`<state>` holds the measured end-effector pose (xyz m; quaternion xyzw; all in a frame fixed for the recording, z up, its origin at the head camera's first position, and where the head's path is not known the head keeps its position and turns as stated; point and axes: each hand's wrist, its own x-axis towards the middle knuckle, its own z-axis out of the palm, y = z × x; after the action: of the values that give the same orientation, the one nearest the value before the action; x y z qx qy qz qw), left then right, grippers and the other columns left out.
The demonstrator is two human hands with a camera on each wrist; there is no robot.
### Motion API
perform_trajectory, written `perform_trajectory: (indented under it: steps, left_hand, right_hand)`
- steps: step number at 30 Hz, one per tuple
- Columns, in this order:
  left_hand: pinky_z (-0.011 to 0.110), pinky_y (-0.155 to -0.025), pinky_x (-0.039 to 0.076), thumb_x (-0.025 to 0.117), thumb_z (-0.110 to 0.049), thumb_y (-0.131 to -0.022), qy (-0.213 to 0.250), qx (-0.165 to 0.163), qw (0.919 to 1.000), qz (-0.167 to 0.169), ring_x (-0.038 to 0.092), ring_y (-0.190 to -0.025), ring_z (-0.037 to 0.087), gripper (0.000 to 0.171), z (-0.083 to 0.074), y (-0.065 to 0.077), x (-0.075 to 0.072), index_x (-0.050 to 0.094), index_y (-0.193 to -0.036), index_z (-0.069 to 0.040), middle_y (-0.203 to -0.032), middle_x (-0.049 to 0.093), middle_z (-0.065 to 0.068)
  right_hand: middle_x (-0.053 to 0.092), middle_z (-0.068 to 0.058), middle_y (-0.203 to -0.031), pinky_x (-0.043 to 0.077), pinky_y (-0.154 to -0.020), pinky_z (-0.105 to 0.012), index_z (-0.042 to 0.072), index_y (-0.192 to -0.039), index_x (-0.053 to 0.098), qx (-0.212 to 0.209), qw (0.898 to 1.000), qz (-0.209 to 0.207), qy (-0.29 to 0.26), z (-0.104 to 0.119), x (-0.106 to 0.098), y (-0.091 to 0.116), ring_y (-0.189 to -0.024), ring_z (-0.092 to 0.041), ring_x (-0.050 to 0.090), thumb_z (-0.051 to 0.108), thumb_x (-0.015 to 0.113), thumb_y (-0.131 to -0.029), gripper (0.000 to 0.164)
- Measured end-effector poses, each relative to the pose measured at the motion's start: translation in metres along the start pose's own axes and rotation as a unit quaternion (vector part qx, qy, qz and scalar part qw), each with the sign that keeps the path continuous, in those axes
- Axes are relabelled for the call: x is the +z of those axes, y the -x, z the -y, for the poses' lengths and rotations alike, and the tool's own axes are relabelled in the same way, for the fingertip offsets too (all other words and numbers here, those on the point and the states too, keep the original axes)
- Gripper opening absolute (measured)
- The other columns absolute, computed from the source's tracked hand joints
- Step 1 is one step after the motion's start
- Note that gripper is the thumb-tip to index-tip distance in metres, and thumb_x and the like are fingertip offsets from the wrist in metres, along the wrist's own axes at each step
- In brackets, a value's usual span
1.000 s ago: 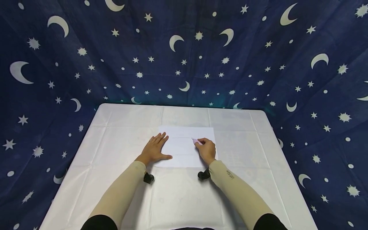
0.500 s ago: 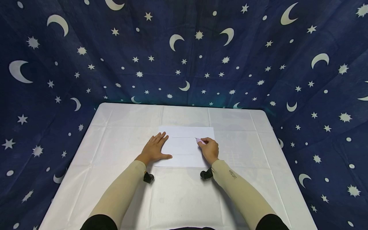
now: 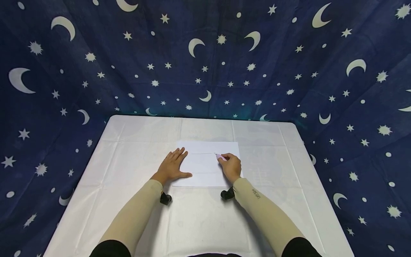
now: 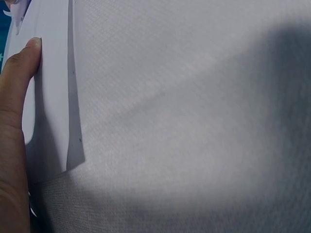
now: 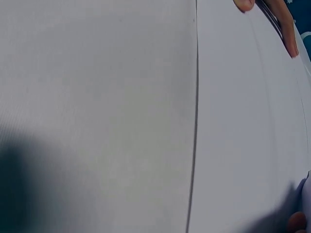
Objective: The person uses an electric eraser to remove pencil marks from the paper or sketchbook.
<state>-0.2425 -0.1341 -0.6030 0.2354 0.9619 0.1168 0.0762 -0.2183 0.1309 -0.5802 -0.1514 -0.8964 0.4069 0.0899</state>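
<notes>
A white sheet of paper (image 3: 202, 171) lies on the table, with a thin dark line (image 3: 200, 153) running across its upper part. My left hand (image 3: 172, 166) rests spread over the sheet's left edge, fingers straight and thumb pointing right. In the left wrist view its thumb (image 4: 18, 82) lies on the paper. My right hand (image 3: 231, 167) pinches a lilac pen (image 3: 219, 157) over the right half of the sheet, its tip at the right end of the line. Whether the tip touches the paper cannot be told. In the right wrist view, the pen (image 5: 306, 199) shows only at the edge.
A creased white cloth covers the table (image 3: 205, 221). Behind and around it hangs a dark blue curtain (image 3: 179, 50) with moons and stars. Black wrist devices (image 3: 165, 198) sit below both hands.
My right hand with the pen moved slightly right, then came back left to about where it was a second ago. My left hand has stayed in place.
</notes>
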Motion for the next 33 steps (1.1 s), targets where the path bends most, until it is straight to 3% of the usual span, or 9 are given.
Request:
perform_trajectory:
  steps: [7, 20, 33]
  left_hand:
    - [0.041, -0.108, 0.001, 0.044, -0.082, -0.063, 0.002, 0.009, 0.9999, -0.004, 0.001, -0.136, 0.018, 0.107, 0.003, 0.000, 0.000, 0.017, -0.145, -0.019, -0.150, 0.006, 0.000]
    - [0.042, -0.108, 0.002, 0.045, -0.081, -0.063, 0.003, 0.009, 0.9999, -0.009, 0.002, -0.136, 0.019, 0.107, 0.001, 0.001, -0.001, 0.019, -0.145, -0.018, -0.150, 0.008, 0.001]
    - [0.040, -0.108, 0.000, 0.042, -0.084, -0.062, 0.001, 0.006, 0.9999, -0.008, 0.000, -0.136, 0.017, 0.108, 0.001, 0.000, 0.001, 0.017, -0.145, -0.019, -0.150, 0.006, -0.001]
  right_hand:
    - [0.067, -0.001, -0.083, 0.045, -0.065, -0.034, 0.014, -0.091, 0.072, 0.011, 1.000, -0.010, 0.000, -0.005, -0.009, -0.002, -0.079, -0.020, 0.060, 0.025, 0.072, -0.075, 0.019]
    - [0.066, 0.000, -0.083, 0.045, -0.065, -0.034, 0.015, -0.090, 0.072, -0.007, 1.000, -0.002, -0.005, -0.002, 0.005, 0.001, -0.078, -0.019, 0.060, 0.025, 0.072, -0.075, 0.018]
    - [0.067, -0.001, -0.084, 0.045, -0.066, -0.033, 0.015, -0.089, 0.072, 0.006, 1.000, -0.015, -0.002, -0.008, -0.009, -0.001, -0.080, -0.021, 0.060, 0.024, 0.072, -0.074, 0.017]
